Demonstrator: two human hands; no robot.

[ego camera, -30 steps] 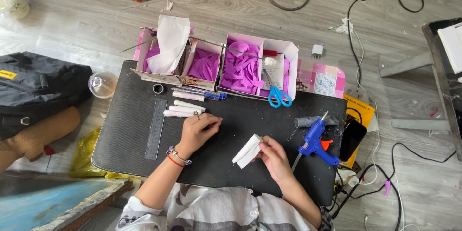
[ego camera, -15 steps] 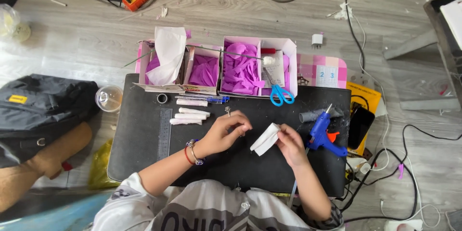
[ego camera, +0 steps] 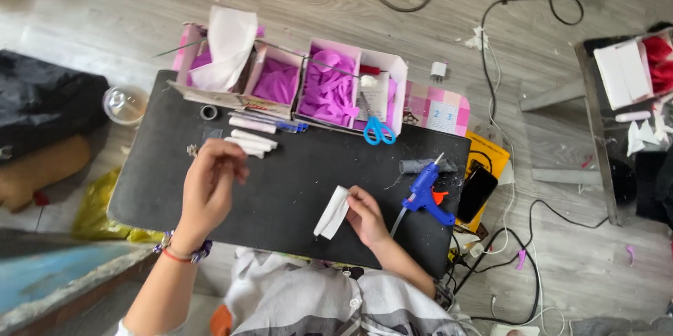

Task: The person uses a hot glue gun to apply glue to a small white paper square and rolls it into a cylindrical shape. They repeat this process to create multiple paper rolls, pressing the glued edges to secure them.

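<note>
Black bench [ego camera: 294, 189], seen from above. Right hand [ego camera: 366, 215] near the front edge, fingers closed on a folded white paper piece [ego camera: 331, 213], which rests on the bench just left of the hand. Left hand [ego camera: 208, 183] raised over the left part of the bench, fingers curled loosely near the white sticks [ego camera: 251, 135]; cannot tell whether it pinches anything.

Progress, as a judgement: early to middle. The white piece is folded but shows no glue or purple covering; nothing finished lies on the bench. Purple cut pieces [ego camera: 328, 91] still fill their box, so most of the stock looks unused.

Count:
- white sticks by the far-left edge: three or four, lying side by side
- blue glue gun [ego camera: 425, 193]: one, right part of the bench, standing apart from the hand
- blue-handled scissors [ego camera: 379, 131]: one, far edge
- open boxes [ego camera: 392, 70] along the far edge: three compartments, purple inside
- small tape ring [ego camera: 208, 112]: one
- dark phone [ego camera: 477, 193]: one, right edge
</note>
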